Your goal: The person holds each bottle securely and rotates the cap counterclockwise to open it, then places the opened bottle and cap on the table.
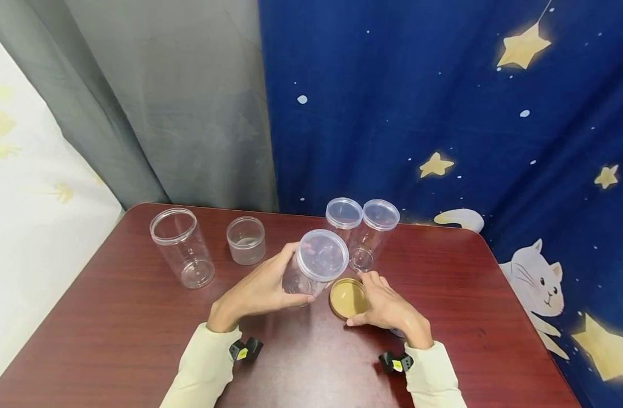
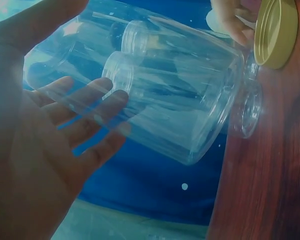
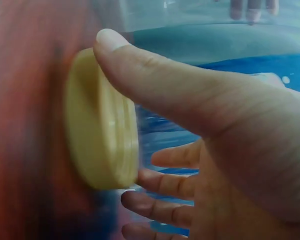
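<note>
My left hand point(image 1: 262, 286) grips a large clear plastic jar point(image 1: 299, 277) with a translucent lid point(image 1: 322, 255), tilted toward me. In the left wrist view the fingers point(image 2: 90, 125) of that hand wrap round the jar's side. To the right, my right hand point(image 1: 385, 303) holds a gold lid point(image 1: 348, 298) by its edge, hollow side up in the head view. The thumb point(image 3: 140, 65) lies on the lid's rim in the right wrist view, with the fingertips at the opposite edge.
Two lidded clear jars, a left one point(image 1: 344, 213) and a right one point(image 1: 364, 243), stand behind my hands. A tall jar without a lid point(image 1: 183, 249) and a short clear jar point(image 1: 246, 241) stand left on the red-brown table point(image 1: 112, 317). Curtains point(image 1: 342, 113) hang behind.
</note>
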The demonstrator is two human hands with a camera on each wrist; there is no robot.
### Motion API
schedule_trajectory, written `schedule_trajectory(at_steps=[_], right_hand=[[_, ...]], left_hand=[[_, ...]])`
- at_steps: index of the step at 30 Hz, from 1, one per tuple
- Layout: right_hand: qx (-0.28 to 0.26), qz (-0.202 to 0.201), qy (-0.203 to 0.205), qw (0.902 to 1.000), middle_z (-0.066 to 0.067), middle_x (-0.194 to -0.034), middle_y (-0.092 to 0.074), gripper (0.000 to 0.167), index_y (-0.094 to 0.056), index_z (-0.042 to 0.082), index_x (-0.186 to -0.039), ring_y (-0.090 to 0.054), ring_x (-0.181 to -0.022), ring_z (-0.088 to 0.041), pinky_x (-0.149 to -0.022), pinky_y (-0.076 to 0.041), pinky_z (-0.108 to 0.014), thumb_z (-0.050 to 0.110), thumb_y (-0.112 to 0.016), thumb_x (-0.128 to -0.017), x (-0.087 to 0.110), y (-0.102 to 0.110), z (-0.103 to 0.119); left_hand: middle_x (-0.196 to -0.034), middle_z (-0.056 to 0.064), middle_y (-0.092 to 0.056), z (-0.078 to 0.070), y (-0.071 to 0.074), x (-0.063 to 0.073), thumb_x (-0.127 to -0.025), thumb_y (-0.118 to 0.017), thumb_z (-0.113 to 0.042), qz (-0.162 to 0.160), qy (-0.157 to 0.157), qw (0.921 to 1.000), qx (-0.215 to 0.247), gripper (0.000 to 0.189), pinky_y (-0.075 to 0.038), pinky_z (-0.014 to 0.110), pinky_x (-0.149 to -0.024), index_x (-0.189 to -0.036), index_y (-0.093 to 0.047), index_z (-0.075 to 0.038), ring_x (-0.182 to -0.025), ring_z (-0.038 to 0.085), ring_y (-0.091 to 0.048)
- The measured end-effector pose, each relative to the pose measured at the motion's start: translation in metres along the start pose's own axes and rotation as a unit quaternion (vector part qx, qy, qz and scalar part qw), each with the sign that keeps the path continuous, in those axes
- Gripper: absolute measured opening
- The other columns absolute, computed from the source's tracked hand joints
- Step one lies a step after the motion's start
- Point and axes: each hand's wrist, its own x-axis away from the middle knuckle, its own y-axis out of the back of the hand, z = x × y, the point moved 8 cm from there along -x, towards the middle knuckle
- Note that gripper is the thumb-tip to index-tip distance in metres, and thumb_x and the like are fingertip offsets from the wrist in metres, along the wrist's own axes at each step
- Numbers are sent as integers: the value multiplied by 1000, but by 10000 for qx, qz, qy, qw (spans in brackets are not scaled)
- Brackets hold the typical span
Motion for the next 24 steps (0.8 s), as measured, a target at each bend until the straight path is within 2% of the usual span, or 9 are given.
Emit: schedule_trajectory(at_steps=[4, 8, 14, 17, 19, 21, 24], right_hand=[[-300, -306, 249, 9988, -16, -134, -49, 96, -42, 2, -143, -48, -122, -30, -103, -44, -48, 41, -89, -69, 9, 21, 14], [-680, -878, 589, 9921, -13, -141, -48, 88, -40, 5, -145, -48, -127, -28, -105, -43, -48, 41, -84, -77, 17, 47, 35], [-1123, -1599, 1332, 9716, -4, -142, -47, 77, -38, 14, -148, -53, -123, -20, -101, -47, -43, 34, -77, -85, 29, 73, 72], [-1390, -1833, 1737, 9576, -1, -144, -47, 75, -37, 16, -150, -53, -123, -18, -97, -50, -39, 39, -72, -88, 34, 80, 88], [-1599, -1998, 1933, 9472, -1, -144, -46, 78, -36, 16, -151, -54, -121, -18, -94, -52, -36, 42, -71, -86, 35, 84, 97], [-1795, -2155, 2003, 9387, -1, -145, -46, 82, -37, 14, -150, -54, -120, -17, -93, -53, -34, 39, -76, -82, 35, 85, 103], [-1913, -2384, 1854, 9339, -1, -145, -48, 91, -39, 13, -149, -54, -121, -16, -97, -51, -34, 29, -87, -73, 33, 86, 110]], left_hand=[[-120, -5, -62, 1, -1, 0, -72, -87, -39, 44, 41, 9999, 105, 85, -50, 39, -97, -140, -39, -22, -108, 8, -59], [-119, -6, -61, 2, -2, 1, -72, -87, -41, 142, 166, 9995, 241, 88, -47, 40, -101, -141, -37, -20, -109, 7, -59], [-121, -7, -61, 3, -6, 1, -72, -88, -41, 266, 109, 9990, 331, 97, -44, 39, -106, -147, -30, -22, -114, 5, -57], [-123, -6, -60, 1, -9, -1, -72, -88, -39, 326, -1, 9989, 347, 97, -44, 38, -106, -148, -29, -22, -114, 5, -57], [-123, -7, -60, 0, -12, -2, -73, -87, -38, 388, -55, 9986, 361, 96, -45, 36, -105, -147, -29, -23, -114, 4, -57], [-122, -8, -60, 0, -14, -2, -73, -87, -38, 441, -105, 9983, 373, 94, -45, 34, -104, -146, -29, -23, -113, 3, -57], [-119, -10, -60, -1, -18, -3, -74, -86, -39, 494, -180, 9979, 368, 91, -48, 31, -99, -145, -30, -24, -109, 2, -58]])
